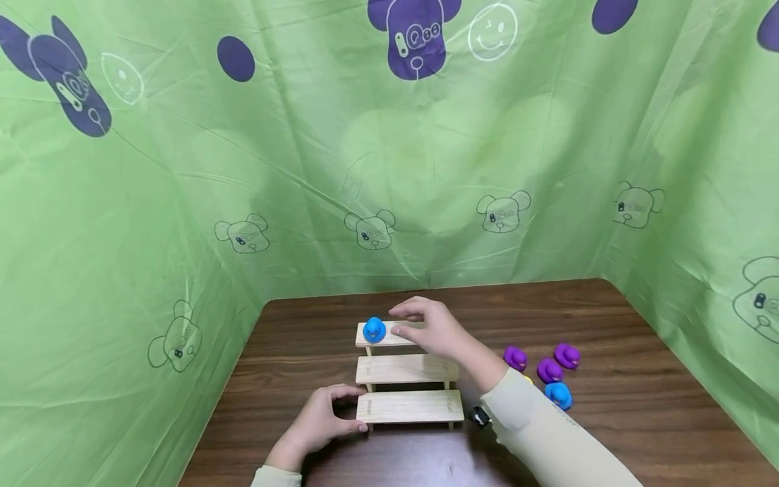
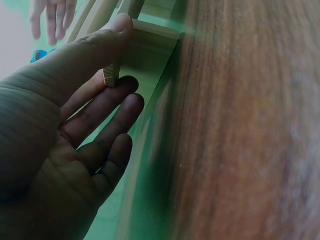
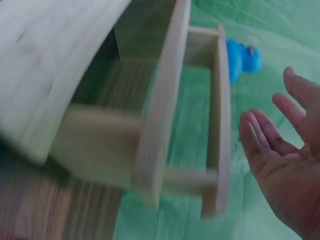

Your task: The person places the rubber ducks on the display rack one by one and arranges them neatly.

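A light wooden three-step display stand stands on the table. Atop its highest step, at the left end, sits a blue rubber duck. My left hand grips the left end of the lowest step, its thumb against the wood and fingers behind it. Over the right part of the top step is my right hand, holding nothing, its fingers apart and pointing toward the blue duck. The right wrist view shows a gap between that hand and the duck.
Right of the stand lie several ducks on the brown wood table: purple ones, a blue one and a yellow one mostly hidden behind the right sleeve. A small black object lies by that sleeve. Green printed cloth surrounds the table.
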The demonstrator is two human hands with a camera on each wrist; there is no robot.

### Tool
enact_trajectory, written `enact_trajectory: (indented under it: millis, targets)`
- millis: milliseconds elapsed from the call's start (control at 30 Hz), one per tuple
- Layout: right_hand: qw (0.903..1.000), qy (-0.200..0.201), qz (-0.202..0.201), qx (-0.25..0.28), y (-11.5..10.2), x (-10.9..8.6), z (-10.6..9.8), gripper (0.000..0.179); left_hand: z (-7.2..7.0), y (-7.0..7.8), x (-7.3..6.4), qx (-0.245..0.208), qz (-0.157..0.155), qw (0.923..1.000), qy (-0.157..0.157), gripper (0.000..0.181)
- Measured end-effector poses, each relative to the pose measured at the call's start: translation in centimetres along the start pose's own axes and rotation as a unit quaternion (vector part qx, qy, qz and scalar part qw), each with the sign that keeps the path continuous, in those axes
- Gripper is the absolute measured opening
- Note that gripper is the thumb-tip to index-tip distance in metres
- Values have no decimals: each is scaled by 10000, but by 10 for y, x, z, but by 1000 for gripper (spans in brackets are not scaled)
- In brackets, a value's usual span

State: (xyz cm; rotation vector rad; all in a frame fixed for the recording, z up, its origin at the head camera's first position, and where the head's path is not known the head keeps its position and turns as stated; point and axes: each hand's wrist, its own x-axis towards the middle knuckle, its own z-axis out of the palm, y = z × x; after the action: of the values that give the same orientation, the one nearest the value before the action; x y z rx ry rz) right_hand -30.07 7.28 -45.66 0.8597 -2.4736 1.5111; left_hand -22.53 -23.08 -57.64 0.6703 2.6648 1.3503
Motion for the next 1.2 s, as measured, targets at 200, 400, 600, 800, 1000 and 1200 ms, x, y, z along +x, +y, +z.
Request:
enact_trajectory:
  millis: [200,400,600,800,1000,1200]
  targets:
    - [9994,287,200,-76,5,-22,-40,33,-4,2,1,66,46,9999,84,54]
    - [9980,592,198,135,16,-53,-71,34,-4,1,0,168,28,9998,56,55]
    - [9958,749,482,-196,23,-82,-93,38,-2,0,0,106,119,9998,100,56]
    - [9918,988,477,-652,31,-113,-109,34,-1,1,1,22,117,9999,64,56]
    - [9866,1162,635,-956,44,-144,-123,33,0,0,0,-60,83,9999,35,56]
    - [9794,1327,912,-1217,53,-173,-136,34,2,-1,-1,19,65,10000,53,56]
